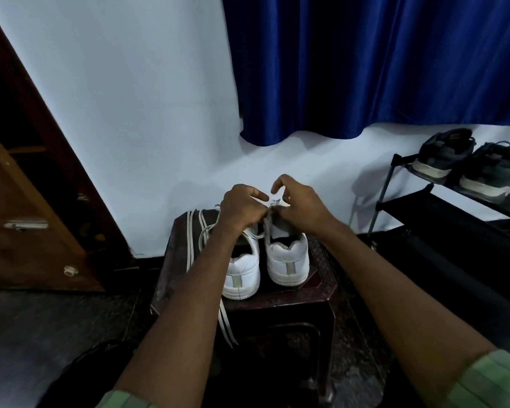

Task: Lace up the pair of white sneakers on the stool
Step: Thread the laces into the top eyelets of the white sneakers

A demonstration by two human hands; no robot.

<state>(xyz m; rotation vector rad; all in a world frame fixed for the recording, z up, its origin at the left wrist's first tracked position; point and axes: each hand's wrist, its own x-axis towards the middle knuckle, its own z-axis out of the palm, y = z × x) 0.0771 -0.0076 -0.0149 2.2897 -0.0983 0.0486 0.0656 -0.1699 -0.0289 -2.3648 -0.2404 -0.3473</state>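
Two white sneakers stand side by side on a dark brown stool (277, 301), heels toward me: the left sneaker (242, 275) and the right sneaker (289, 260). My left hand (242, 209) and my right hand (301, 207) meet above the front of the right sneaker. Both pinch a white lace (273, 205) there between thumb and fingers. Their index fingers are raised. A loose white lace (193, 240) loops across the stool's left side, and its ends hang over the front edge (227, 328). The sneakers' toes are hidden behind my hands.
A pale wall rises just behind the stool, with a blue curtain (380, 69) above it. At the right stands a black shoe rack (454, 207) holding dark sneakers (468, 163). A wooden door (27, 201) is at the left. The floor is dark.
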